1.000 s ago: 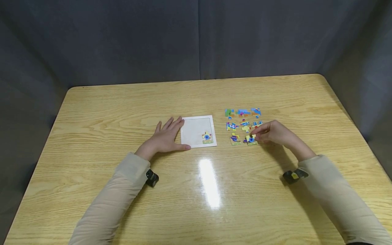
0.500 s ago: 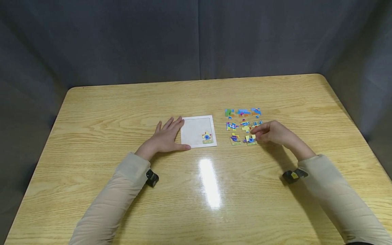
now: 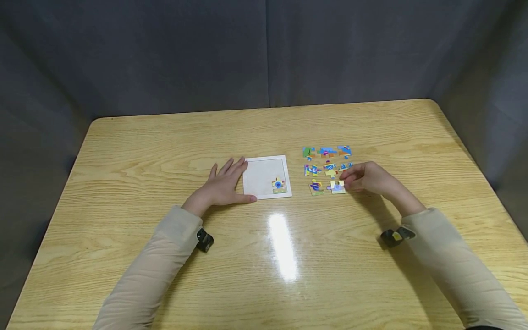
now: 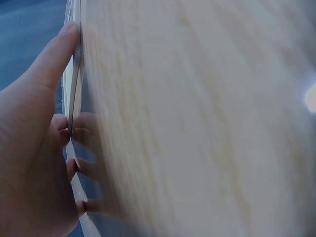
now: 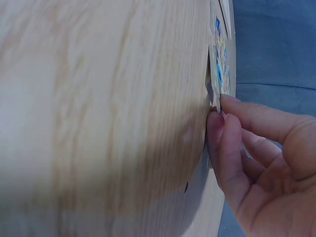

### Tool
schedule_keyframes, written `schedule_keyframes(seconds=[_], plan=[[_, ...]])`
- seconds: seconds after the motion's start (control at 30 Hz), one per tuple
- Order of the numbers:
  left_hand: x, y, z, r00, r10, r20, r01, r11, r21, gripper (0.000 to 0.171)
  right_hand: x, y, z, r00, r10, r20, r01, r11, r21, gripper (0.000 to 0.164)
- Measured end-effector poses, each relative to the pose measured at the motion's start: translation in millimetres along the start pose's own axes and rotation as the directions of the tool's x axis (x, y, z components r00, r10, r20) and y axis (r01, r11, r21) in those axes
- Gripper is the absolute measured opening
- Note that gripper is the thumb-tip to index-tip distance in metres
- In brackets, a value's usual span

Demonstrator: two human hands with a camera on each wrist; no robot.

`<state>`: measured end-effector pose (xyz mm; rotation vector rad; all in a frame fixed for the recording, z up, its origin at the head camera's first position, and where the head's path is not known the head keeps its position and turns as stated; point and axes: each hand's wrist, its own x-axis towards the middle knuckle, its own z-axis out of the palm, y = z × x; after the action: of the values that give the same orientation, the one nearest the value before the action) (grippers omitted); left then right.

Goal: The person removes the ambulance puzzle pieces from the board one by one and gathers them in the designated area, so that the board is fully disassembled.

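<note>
My left hand (image 3: 222,189) lies with spread fingers along the left side of a square white puzzle tray (image 3: 257,176), thumb at its near corner. Inside the tray, at the lower right, sits one puzzle piece (image 3: 278,185) with a blue circle. To the right, my right hand (image 3: 368,178) pinches the right edge of another puzzle piece (image 3: 337,188) between thumb and fingers. In the right wrist view this piece (image 5: 214,81) tilts, its far side off the table. The left wrist view shows the thumb (image 4: 54,52) against the tray's edge.
Several loose puzzle pieces lie in rows just beyond and beside the right hand, among them a green-and-blue one (image 3: 308,152) and a yellow-and-purple one (image 3: 316,187). The wooden table (image 3: 177,142) ends at a dark curtain (image 3: 165,55).
The pinched puzzle piece has tilted and shifted slightly, its face now paler with glare. The right fingers have moved a little; the left hand and tray stay in place.
</note>
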<state>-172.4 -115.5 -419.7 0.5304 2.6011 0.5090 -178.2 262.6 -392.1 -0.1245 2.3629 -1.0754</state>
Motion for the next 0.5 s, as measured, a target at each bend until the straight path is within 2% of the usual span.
schedule_keyframes(seconds=[0.5], plan=[[-1.4, 1.6, -0.8, 1.0, -0.007, 0.002, 0.007, 1.0, 0.0, 0.103, 2.7, 2.2, -3.5, 1.0, 0.008, 0.013, -0.008, 1.0, -0.002, 0.032]])
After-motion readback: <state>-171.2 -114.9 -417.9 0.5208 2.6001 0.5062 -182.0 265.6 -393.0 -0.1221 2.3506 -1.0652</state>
